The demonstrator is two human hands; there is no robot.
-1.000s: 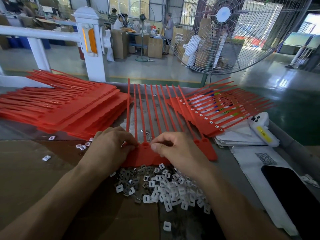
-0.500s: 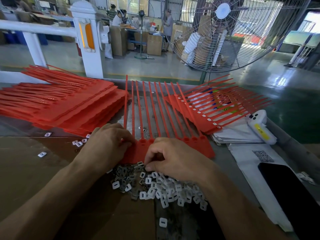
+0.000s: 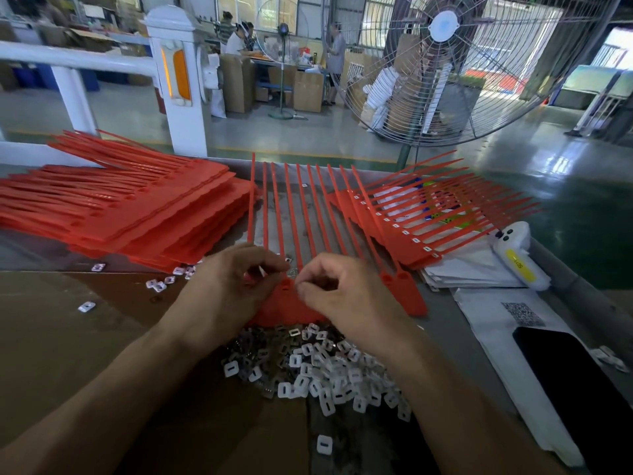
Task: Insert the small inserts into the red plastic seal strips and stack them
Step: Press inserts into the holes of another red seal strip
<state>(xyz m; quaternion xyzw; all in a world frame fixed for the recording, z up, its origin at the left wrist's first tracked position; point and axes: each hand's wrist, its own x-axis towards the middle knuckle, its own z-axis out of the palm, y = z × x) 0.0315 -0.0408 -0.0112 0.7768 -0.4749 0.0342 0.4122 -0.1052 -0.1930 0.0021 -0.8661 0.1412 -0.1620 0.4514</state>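
A red seal strip comb (image 3: 310, 214) lies in front of me, its tails fanned away and its tag end under my hands. My left hand (image 3: 226, 289) presses on the tag end at the left. My right hand (image 3: 346, 296) is pinched at one socket of the strip; the insert in its fingertips is hidden. A heap of small white and metal inserts (image 3: 318, 368) lies just below the strip. A tall stack of red strips (image 3: 137, 214) sits to the left. Another red comb with white inserts fitted (image 3: 421, 221) lies at the right.
Brown cardboard (image 3: 68, 354) covers the near left of the table, with loose inserts (image 3: 85, 306) on it. At the right are white paper bags (image 3: 486, 323), a black phone (image 3: 582, 382) and a white scanner-like device (image 3: 517, 255). A large standing fan (image 3: 442, 63) is behind the table.
My right hand has moved from the insert heap back up to the strip's sockets, fingers pinched. My left hand stays on the tag end.
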